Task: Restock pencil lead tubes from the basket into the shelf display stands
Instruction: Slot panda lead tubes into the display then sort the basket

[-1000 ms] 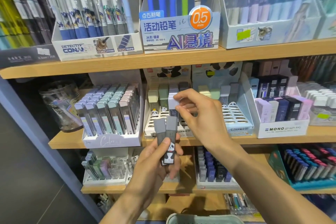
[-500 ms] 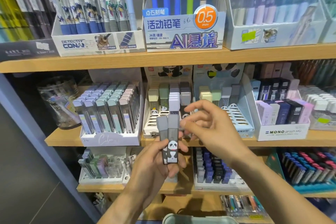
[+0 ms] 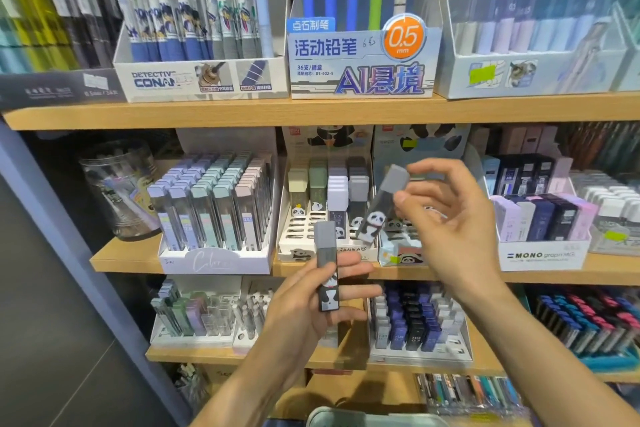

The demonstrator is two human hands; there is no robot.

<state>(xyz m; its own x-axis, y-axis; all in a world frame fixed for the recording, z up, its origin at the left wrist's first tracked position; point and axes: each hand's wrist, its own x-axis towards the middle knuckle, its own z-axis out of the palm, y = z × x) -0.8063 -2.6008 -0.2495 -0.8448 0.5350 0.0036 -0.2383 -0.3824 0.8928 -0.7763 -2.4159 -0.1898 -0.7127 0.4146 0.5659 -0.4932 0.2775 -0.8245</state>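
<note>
On the top shelf stand a Detective Conan pen box (image 3: 201,78) and a blue mechanical pencil box (image 3: 360,59) marked 0.5. A clear plastic jar (image 3: 117,187) stands at the middle shelf's left end, and a MONO eraser box (image 3: 542,255) at its right.

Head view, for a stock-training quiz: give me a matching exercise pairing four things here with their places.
Things:
1. tilted panda lead tube
2. upright panda lead tube
3. MONO box
4. clear jar

Places:
A. middle shelf, far left
B. pinched in the right hand
C. middle shelf, right of the panda stands
D. held in the left hand

Pairs: 1-B, 2-D, 3-C, 4-A
</note>
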